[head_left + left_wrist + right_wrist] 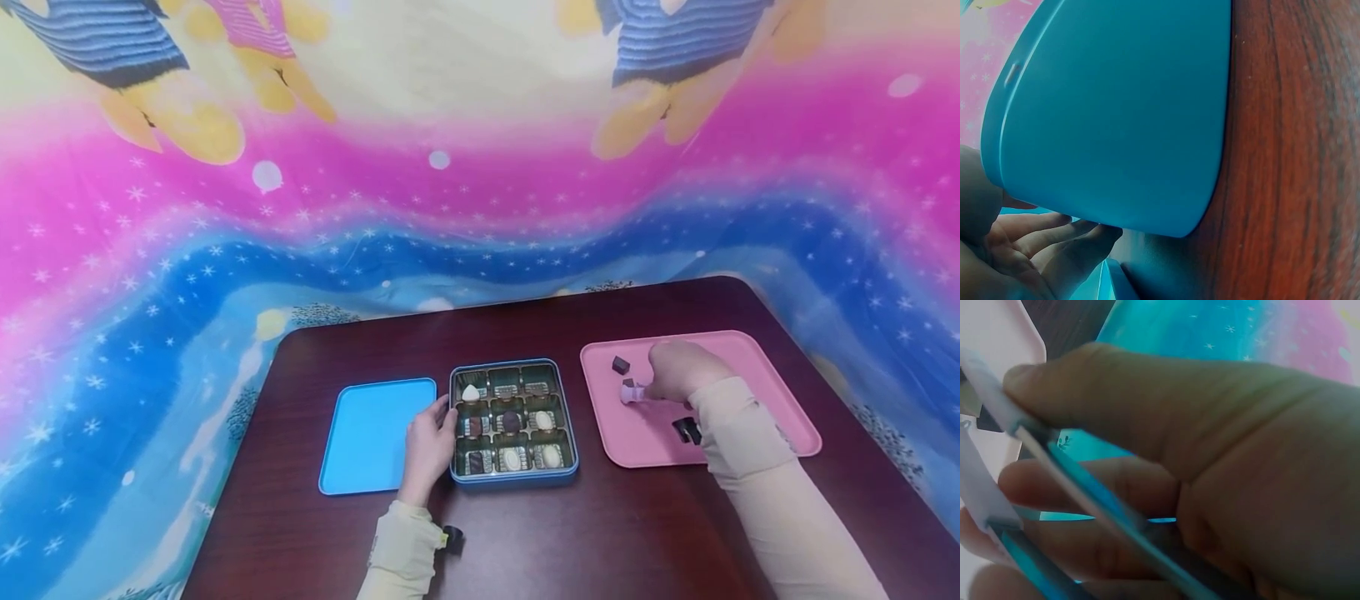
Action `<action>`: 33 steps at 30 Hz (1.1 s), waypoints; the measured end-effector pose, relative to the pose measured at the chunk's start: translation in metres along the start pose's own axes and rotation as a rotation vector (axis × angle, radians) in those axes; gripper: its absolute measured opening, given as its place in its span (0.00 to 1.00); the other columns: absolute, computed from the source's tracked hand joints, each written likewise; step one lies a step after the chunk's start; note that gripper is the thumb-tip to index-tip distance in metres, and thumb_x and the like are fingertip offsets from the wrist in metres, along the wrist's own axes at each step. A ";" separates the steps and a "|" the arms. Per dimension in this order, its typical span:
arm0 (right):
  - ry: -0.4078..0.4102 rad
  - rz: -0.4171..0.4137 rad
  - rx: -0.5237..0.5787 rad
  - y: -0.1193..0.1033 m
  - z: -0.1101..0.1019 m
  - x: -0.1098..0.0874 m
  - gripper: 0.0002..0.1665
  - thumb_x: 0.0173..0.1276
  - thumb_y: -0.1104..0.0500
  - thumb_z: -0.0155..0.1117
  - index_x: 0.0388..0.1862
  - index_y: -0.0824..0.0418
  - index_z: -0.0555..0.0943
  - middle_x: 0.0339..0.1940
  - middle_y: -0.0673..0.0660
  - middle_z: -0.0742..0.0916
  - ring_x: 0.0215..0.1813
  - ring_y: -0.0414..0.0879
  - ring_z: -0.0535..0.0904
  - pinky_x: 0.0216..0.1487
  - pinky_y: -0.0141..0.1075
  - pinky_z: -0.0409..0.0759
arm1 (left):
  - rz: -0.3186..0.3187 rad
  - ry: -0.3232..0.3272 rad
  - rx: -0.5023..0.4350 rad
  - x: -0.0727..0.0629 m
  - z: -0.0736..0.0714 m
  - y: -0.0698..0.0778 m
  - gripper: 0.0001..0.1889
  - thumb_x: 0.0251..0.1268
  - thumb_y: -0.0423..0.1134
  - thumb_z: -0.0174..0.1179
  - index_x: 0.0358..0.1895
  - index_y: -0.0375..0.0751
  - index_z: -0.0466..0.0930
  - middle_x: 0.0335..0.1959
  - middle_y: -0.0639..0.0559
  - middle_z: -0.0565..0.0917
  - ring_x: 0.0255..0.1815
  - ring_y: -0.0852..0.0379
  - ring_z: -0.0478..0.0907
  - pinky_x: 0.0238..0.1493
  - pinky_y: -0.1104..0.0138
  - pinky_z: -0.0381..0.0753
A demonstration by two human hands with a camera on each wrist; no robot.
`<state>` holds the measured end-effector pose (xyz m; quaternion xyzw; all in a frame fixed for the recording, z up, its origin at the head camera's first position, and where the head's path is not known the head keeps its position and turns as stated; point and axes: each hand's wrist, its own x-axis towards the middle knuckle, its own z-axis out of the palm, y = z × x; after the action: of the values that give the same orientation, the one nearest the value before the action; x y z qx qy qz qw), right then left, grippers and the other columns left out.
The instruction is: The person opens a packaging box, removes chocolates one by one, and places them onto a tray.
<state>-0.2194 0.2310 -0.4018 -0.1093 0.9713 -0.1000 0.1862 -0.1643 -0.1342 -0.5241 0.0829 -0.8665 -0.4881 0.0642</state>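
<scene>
Right grip (pixel 686 371): holding tongs (pixel 632 393), over pink tray (pixel 780 404). Left grip (pixel 427 442): loose, against box (pixel 513 481) edge. Box, tray apart.

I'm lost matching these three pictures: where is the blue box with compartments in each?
Head: the blue box sits below centre, slightly right, to the left of the pink tray.
Left wrist: its plain outer wall looms large, from the top edge down through the middle-left.
Right wrist: not in the picture.
Shared landmark: the snowflake-patterned cloth, across the top in head, upper left in left wrist, upper right in right wrist.
</scene>
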 end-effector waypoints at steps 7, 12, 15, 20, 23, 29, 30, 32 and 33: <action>0.023 0.007 0.001 0.000 -0.016 -0.005 0.18 0.61 0.50 0.73 0.26 0.62 0.80 0.21 0.55 0.77 0.24 0.48 0.72 0.25 0.38 0.71 | 0.009 0.003 -0.020 0.002 -0.001 0.003 0.22 0.77 0.36 0.56 0.66 0.27 0.74 0.61 0.31 0.80 0.61 0.40 0.80 0.59 0.50 0.82; 0.158 -0.051 -0.009 -0.004 -0.028 -0.016 0.19 0.63 0.48 0.71 0.25 0.62 0.83 0.19 0.53 0.79 0.22 0.47 0.71 0.23 0.39 0.69 | 0.010 0.005 -0.015 0.002 -0.001 0.003 0.21 0.76 0.36 0.56 0.66 0.26 0.74 0.60 0.30 0.80 0.61 0.40 0.80 0.58 0.51 0.82; 0.281 -0.088 0.019 -0.010 -0.031 -0.021 0.16 0.61 0.50 0.72 0.33 0.64 0.87 0.21 0.53 0.83 0.21 0.47 0.71 0.21 0.39 0.68 | 0.011 0.008 -0.007 0.001 -0.001 0.001 0.21 0.76 0.36 0.56 0.66 0.26 0.75 0.60 0.31 0.80 0.60 0.40 0.81 0.59 0.51 0.82; 0.399 -0.144 0.055 -0.018 -0.030 -0.021 0.27 0.55 0.51 0.75 0.48 0.69 0.86 0.29 0.57 0.89 0.24 0.47 0.77 0.23 0.40 0.72 | 0.015 0.013 0.005 0.001 0.001 0.001 0.21 0.76 0.37 0.56 0.65 0.27 0.76 0.59 0.31 0.81 0.60 0.41 0.81 0.59 0.51 0.82; 0.418 -0.189 0.049 -0.023 -0.028 -0.018 0.28 0.52 0.51 0.77 0.46 0.68 0.87 0.29 0.56 0.90 0.26 0.47 0.78 0.26 0.40 0.75 | 0.014 0.012 0.008 0.000 0.000 0.001 0.21 0.76 0.37 0.57 0.65 0.28 0.76 0.59 0.32 0.81 0.60 0.41 0.81 0.59 0.51 0.82; 0.423 -0.285 0.046 -0.036 -0.023 -0.010 0.19 0.55 0.53 0.79 0.40 0.65 0.89 0.26 0.53 0.88 0.23 0.43 0.75 0.24 0.38 0.73 | 0.013 0.011 0.015 0.000 0.000 0.002 0.21 0.76 0.37 0.57 0.65 0.27 0.76 0.59 0.32 0.81 0.60 0.41 0.81 0.59 0.51 0.82; 0.421 -0.296 0.045 -0.039 -0.022 -0.009 0.18 0.56 0.53 0.79 0.40 0.64 0.89 0.25 0.52 0.88 0.22 0.43 0.75 0.24 0.38 0.73 | 0.013 0.010 0.014 0.001 -0.001 0.002 0.22 0.76 0.37 0.56 0.66 0.28 0.76 0.59 0.32 0.81 0.60 0.41 0.81 0.59 0.51 0.82; 0.416 -0.302 0.030 -0.046 -0.019 -0.005 0.17 0.58 0.51 0.78 0.41 0.61 0.89 0.24 0.50 0.87 0.22 0.43 0.74 0.24 0.38 0.72 | 0.014 0.011 0.012 0.001 -0.001 0.002 0.22 0.76 0.37 0.57 0.66 0.27 0.75 0.59 0.32 0.81 0.60 0.41 0.81 0.59 0.51 0.82; 0.411 -0.305 0.020 -0.050 -0.018 -0.004 0.17 0.59 0.51 0.78 0.42 0.60 0.89 0.24 0.49 0.86 0.22 0.43 0.74 0.25 0.39 0.73 | 0.014 0.011 0.013 0.001 -0.001 0.003 0.22 0.76 0.37 0.57 0.66 0.27 0.76 0.59 0.32 0.81 0.60 0.41 0.81 0.59 0.51 0.82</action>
<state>-0.2144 0.1872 -0.3725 -0.2299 0.9600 -0.1566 -0.0314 -0.1649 -0.1339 -0.5213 0.0799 -0.8697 -0.4817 0.0718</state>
